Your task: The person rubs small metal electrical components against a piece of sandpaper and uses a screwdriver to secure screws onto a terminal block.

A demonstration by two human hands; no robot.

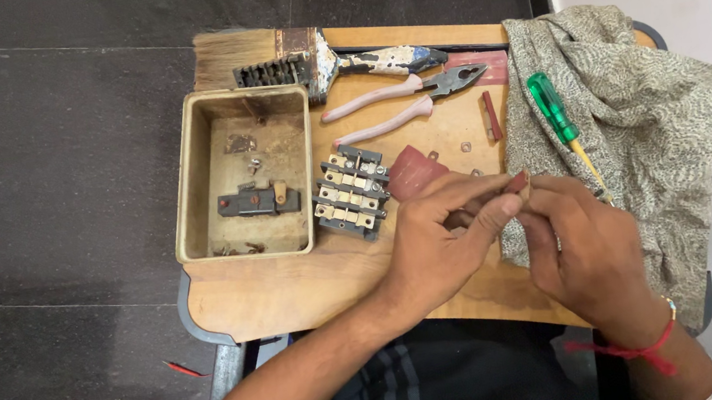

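A small reddish-brown piece (pixel 517 181) sits pinched between the fingertips of both hands, held just above the near right part of the wooden board (pixel 295 289). The left hand (pixel 438 240) is curled narrow, thumb and forefinger closed on the piece; the right hand (pixel 584 249) closes on it from the other side, and a red thread circles its wrist. Just left of the hands lies a dark red sheet (pixel 411 170), and beside that a grey terminal block (pixel 352 193) with pale contacts. Further left stands an open rectangular metal box (pixel 187 184) holding a small dark component (pixel 257 201). Pink-handled pliers (pixel 407 103) and a worn paintbrush (pixel 302 57) lie along the far edge. A green-handled screwdriver (pixel 555 108) rests on a patterned cloth (pixel 653 109) at the right.
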